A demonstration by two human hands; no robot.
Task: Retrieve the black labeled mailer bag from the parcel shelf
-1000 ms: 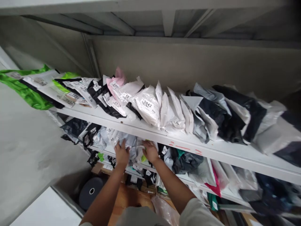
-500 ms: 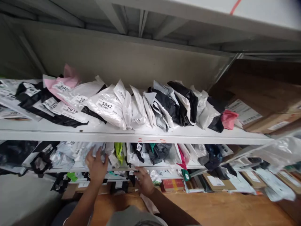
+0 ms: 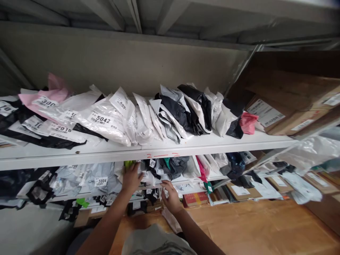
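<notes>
Lime-green bag (image 3: 128, 164) among packed bags on shelf (image 3: 183, 182) below one marked "2—2" in red. Left hand (image 3: 131, 178) over its front, hiding much of it; cannot tell if fingers pinch. Right hand (image 3: 170, 197) to right, lower, near shelf edge, fingers bent; grip unclear. Gray bag (image 3: 113, 184), label 5004, just left of left hand. Dark gray bag (image 3: 179, 168) beyond right hand. Upper shelf (image 3: 228, 148): white bag (image 3: 113, 128), label 5042; pink bag (image 3: 39, 100) farther left; cardboard box (image 3: 294, 102) at right end.
</notes>
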